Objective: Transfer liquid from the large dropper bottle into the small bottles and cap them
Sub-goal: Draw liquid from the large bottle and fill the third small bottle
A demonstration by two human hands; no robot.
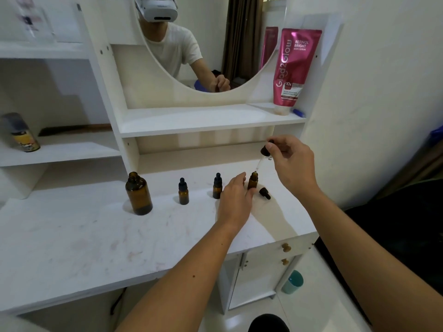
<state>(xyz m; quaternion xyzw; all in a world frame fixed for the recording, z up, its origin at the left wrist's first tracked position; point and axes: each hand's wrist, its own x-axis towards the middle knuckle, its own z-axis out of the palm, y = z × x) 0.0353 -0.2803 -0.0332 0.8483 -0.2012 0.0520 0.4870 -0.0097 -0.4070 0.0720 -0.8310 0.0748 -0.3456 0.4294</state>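
A large amber bottle (138, 194) stands uncapped at the left of the white tabletop (96, 236). Two small amber bottles (183, 191) (217, 186) stand capped with black dropper tops. A third small bottle (253, 180) is uncapped, and my left hand (236, 200) steadies it from the left with its fingers against it. My right hand (291, 161) pinches the large black dropper (265, 152), whose glass tip points down into the third bottle's mouth. A small black dropper cap (264, 193) lies on the tabletop to the right of that bottle.
A pink serum tube (293, 70) stands on the upper shelf beside a round mirror (191, 44). A spray can (22, 133) sits on the left shelf. A drawer unit (263, 271) is below the tabletop, with a teal cup (293, 282) on the floor.
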